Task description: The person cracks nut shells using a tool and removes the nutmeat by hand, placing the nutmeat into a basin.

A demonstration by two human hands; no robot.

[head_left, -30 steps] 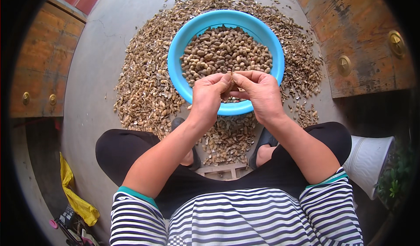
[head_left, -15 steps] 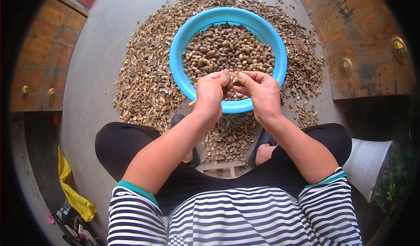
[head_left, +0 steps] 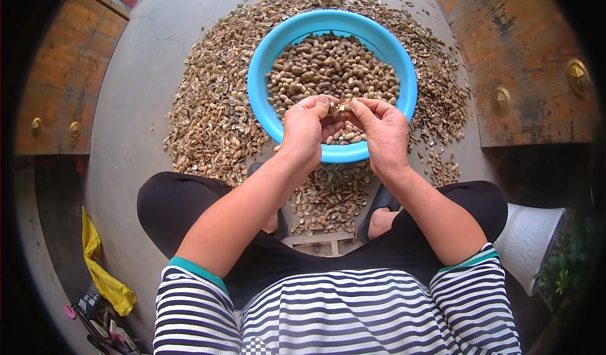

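Over the near part of a round blue basin [head_left: 257, 80], my two hands meet. Pinched between thumb and fingers of my left hand [head_left: 304, 128] and my right hand [head_left: 386, 134] is a peanut [head_left: 339, 108], its shell broken and showing pale bits. Fingers partly cover it, so whether kernels are inside cannot be made out. Below and beyond the hands, a heap of unshelled peanuts [head_left: 328, 68] fills much of the basin.
Empty-looking peanut shells [head_left: 214, 96] lie thickly on the grey floor [head_left: 129, 109] around the basin and between my feet. Wooden panels with brass studs [head_left: 511, 58] stand at both sides. A white pot [head_left: 527, 244] is at right, a yellow bag [head_left: 104, 273] at left.
My thumbs have drawn slightly apart, and the peanut shell between them shows more of its broken, pale inside. The basin appears a little further right in view.
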